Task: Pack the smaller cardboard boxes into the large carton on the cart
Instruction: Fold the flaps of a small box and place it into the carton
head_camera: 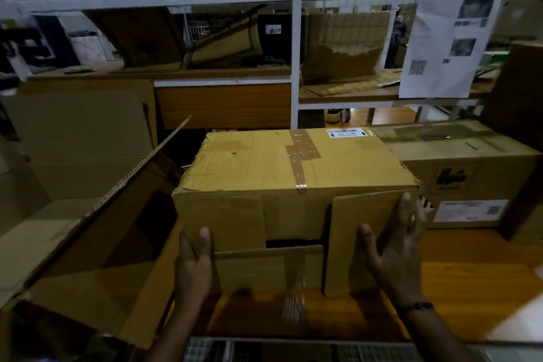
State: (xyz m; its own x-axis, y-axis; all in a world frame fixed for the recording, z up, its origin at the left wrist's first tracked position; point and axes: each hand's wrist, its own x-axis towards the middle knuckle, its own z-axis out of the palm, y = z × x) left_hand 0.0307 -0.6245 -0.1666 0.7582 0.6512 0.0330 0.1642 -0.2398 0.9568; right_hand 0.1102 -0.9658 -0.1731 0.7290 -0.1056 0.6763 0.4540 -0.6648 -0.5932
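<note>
A taped brown cardboard box [293, 173] with a small white label on top is in front of me, its near end flaps loose and partly open. My left hand [194, 264] grips its lower left corner, thumb on the front face. My right hand [396, 247] presses its right side, fingers spread along the edge. To the left, the large carton [88, 214] stands open, one long flap [141, 167] sticking up beside the held box. I cannot see the cart under it.
Another sealed box [467, 179] with a white label sits on the wooden table [458, 288] at the right. A white metal frame [296, 67] with glass panes and a taped paper sheet [446, 47] stands behind. Cardboard sheets lean beyond it.
</note>
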